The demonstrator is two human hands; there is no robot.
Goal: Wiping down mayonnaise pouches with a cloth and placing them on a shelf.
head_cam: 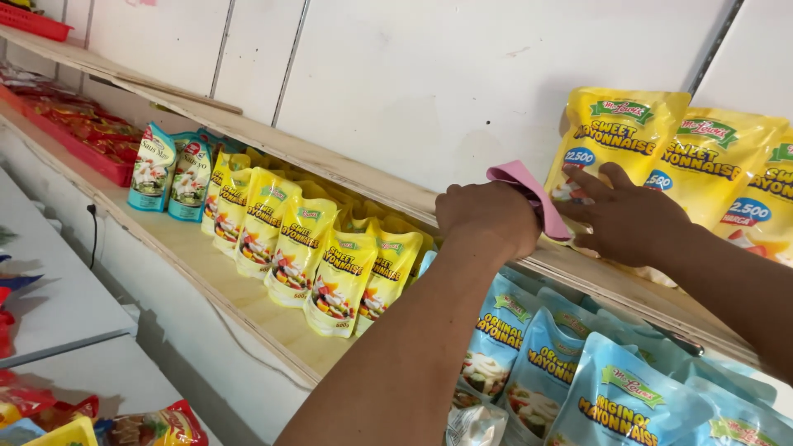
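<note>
Pink cloth [529, 196] sits on the upper wooden shelf [347, 169], bunched in the left hand [487, 216]. That hand is clenched around the cloth, knuckles up, forearm reaching in from the near edge of the view. A fold of the cloth sticks out to the right, running down just beside the front of a large yellow pouch [615, 136].

Right hand [629, 219] rests flat against that yellow pouch, fingers spread, palm on its lower part; it steadies the pouch rather than gripping it. The pouch stands upright on the upper shelf against the white wall [429, 74]. More yellow pouches [719, 165] stand to its right, overlapping one another.

Lower shelf [248, 306], below and nearer: a row of smaller yellow pouches [301, 248] runs from far left toward the middle, standing upright in close ranks. At the far left end of that row, two teal pouches [173, 172]. To the right, under the arms, light blue pouches [562, 372] are packed together, leaning forward.

Far left, a red tray [91, 136] holds red packets. Near left corner, a white surface [66, 306] with a few bright snack packets [149, 428] at its edge.
</note>
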